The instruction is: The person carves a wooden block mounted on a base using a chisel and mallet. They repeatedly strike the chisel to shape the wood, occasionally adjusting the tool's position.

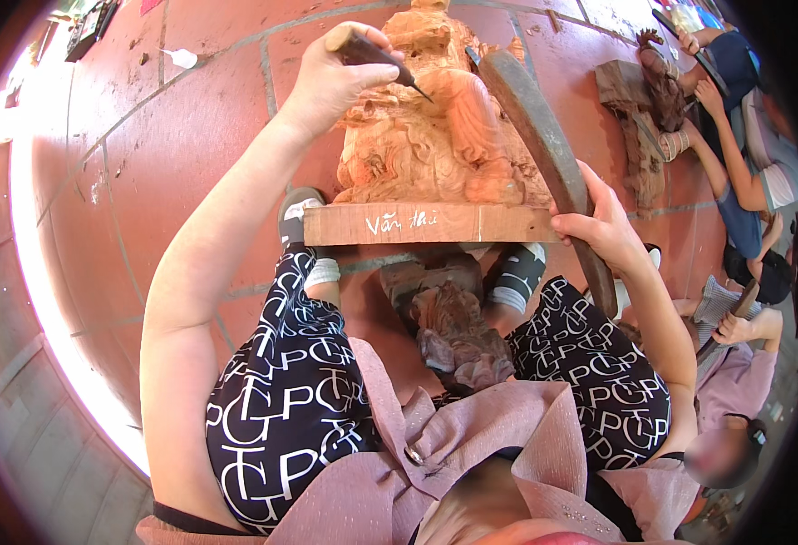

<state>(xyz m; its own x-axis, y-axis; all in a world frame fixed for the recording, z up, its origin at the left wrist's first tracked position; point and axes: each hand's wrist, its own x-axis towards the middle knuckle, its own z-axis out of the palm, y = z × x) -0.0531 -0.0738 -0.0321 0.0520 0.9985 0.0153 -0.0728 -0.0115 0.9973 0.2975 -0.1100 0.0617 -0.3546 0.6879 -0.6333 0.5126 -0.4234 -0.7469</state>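
A pale orange-brown wood carving (408,154) of a figure with draped folds stands in front of me on its flat base. White handwriting marks the front edge of that base (508,224). My left hand (326,82) is closed around the wooden handle of a thin carving chisel (363,52). Its dark tip points down at the carving's upper middle, and I cannot tell if it touches. In my right hand (603,222) is a long, worn wooden mallet (535,123), gripped near its lower end. Its upper end rises beside the carving's right side.
Between my legs lies a dark carved wood piece (458,336). Red floor tiles (199,136) carry wood bits and a small white object (181,58). At the right, other people work close by, one at a dark carving (660,82) beside a wooden block (633,136).
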